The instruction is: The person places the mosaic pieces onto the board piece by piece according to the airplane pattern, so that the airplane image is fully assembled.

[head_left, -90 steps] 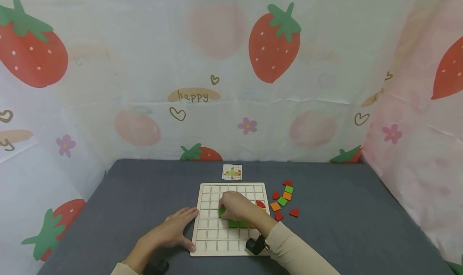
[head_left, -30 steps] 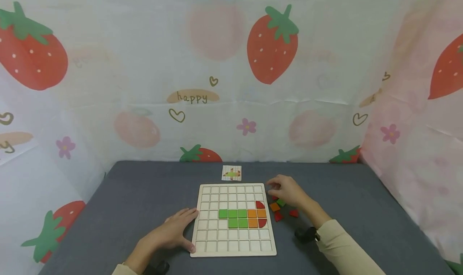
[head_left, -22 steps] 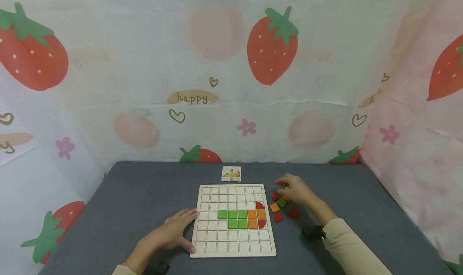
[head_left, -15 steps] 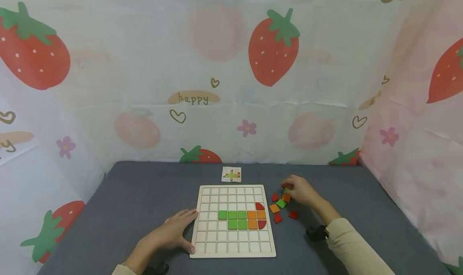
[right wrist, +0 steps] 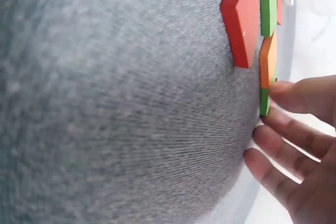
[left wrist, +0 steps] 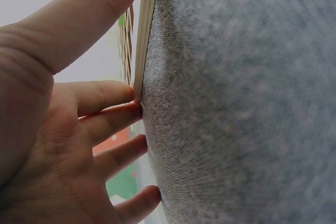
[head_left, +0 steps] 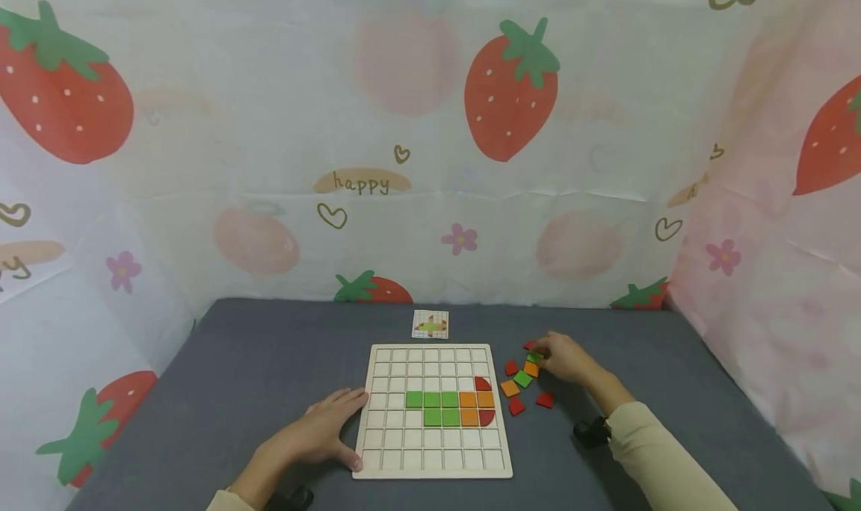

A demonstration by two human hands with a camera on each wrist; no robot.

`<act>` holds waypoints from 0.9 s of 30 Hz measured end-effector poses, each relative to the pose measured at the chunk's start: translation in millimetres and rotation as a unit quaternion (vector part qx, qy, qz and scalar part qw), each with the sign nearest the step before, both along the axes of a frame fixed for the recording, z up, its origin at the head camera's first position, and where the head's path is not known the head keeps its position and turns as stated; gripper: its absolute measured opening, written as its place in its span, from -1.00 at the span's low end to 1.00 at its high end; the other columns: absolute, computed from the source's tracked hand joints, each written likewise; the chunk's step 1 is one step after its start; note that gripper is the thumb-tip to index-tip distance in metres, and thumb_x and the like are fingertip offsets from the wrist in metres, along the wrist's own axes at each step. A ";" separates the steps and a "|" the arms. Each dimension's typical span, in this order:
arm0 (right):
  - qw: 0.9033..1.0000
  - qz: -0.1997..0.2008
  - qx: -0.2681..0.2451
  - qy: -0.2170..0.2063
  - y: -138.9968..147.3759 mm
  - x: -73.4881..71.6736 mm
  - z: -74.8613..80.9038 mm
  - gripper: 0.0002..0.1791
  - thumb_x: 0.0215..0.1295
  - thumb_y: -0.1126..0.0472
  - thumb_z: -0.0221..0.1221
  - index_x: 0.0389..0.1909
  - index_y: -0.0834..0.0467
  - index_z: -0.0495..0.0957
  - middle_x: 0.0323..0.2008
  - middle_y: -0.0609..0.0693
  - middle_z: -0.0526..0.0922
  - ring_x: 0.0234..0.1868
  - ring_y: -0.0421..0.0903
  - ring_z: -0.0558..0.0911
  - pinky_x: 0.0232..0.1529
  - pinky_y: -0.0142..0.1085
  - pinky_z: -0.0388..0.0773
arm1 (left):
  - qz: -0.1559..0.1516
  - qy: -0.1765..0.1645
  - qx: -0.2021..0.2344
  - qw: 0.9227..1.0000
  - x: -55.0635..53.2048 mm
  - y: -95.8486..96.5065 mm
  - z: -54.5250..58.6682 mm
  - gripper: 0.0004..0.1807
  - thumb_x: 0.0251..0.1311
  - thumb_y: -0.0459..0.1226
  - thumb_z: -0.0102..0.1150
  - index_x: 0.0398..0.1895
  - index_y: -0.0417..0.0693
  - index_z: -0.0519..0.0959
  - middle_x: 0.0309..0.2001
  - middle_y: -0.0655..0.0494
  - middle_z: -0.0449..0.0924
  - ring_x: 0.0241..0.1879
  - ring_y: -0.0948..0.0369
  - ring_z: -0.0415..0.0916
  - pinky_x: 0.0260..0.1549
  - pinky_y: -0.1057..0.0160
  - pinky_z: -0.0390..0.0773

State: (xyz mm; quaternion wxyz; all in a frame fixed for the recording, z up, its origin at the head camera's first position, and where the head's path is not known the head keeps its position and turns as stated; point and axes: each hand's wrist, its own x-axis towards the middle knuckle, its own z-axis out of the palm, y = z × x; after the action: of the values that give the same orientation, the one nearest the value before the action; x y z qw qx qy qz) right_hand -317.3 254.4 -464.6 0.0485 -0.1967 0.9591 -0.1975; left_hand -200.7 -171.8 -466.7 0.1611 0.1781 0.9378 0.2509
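A wooden grid board (head_left: 433, 459) lies on the table, with green (head_left: 433, 400) and orange square tiles (head_left: 468, 417) and two red rounded tiles (head_left: 482, 383) set in its cells. My left hand (head_left: 323, 425) touches the board's left edge with thumb and fingertips, its fingers extended, as the left wrist view confirms. Right of the board, my right hand (head_left: 566, 357) pinches a green square tile (head_left: 534, 357) between thumb and index finger. In the right wrist view, that green tile (right wrist: 264, 102) sits at the table surface against an orange tile (right wrist: 268, 61).
Beside the board's right edge lie several loose tiles: orange (head_left: 510, 388), green (head_left: 522, 379) and red (head_left: 545, 400). A small pattern card (head_left: 430, 324) lies behind the board. A strawberry-print curtain (head_left: 430, 160) stands behind the dark table cloth (head_left: 282, 347).
My right hand has left the board, where a green tile now shows in the row, and moved right to the loose tiles, passing over the far red one to a green one. The left hand stays put.
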 end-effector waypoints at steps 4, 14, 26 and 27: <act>1.000 0.013 0.016 0.006 -0.1 0.4 0.9 -0.74 0.20 0.37 0.26 -0.07 0.29 0.66 -0.22 0.13 0.59 -0.25 -0.02 0.55 -0.24 -0.14 0.56 | 0.001 -0.003 -0.003 1.000 -1.1 -0.2 -0.1 0.17 -0.31 -0.01 0.56 0.44 -0.25 0.22 0.47 -0.17 0.17 0.48 -0.22 0.01 0.25 -0.43 0.08; 1.000 -0.003 0.022 -0.002 -1.6 2.9 0.1 -0.76 0.16 0.35 0.31 -0.12 0.22 0.68 -0.28 0.07 0.56 -0.32 -0.10 0.46 -0.32 -0.22 0.47 | 0.000 0.006 -0.005 1.000 -0.7 -0.4 -3.0 0.17 -0.34 -0.01 0.57 0.43 -0.24 0.24 0.46 -0.17 0.20 0.47 -0.22 0.03 0.22 -0.46 0.10; 1.000 -0.018 0.015 0.007 1.0 2.4 -2.5 -0.82 0.16 0.34 0.30 -0.19 0.23 0.68 -0.29 0.06 0.58 -0.28 -0.07 0.53 -0.27 -0.16 0.54 | -0.005 0.003 -0.005 1.000 -1.7 -1.4 -3.9 0.17 -0.32 0.00 0.57 0.43 -0.24 0.23 0.47 -0.18 0.18 0.47 -0.23 0.02 0.23 -0.45 0.09; 1.000 -0.021 0.011 0.005 1.2 2.8 -2.4 -0.82 0.16 0.34 0.30 -0.19 0.22 0.69 -0.28 0.06 0.59 -0.27 -0.06 0.53 -0.26 -0.16 0.54 | -0.006 0.003 -0.004 1.000 -1.8 -1.7 -4.3 0.17 -0.32 0.00 0.57 0.43 -0.24 0.23 0.47 -0.18 0.18 0.47 -0.23 0.02 0.23 -0.45 0.10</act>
State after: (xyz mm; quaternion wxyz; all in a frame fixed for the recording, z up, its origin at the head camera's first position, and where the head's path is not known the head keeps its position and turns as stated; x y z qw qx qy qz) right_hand -314.5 255.6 -467.1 0.0413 -0.1767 0.9655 -0.1870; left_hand -202.5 -173.5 -471.1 0.1602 0.1840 0.9383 0.2452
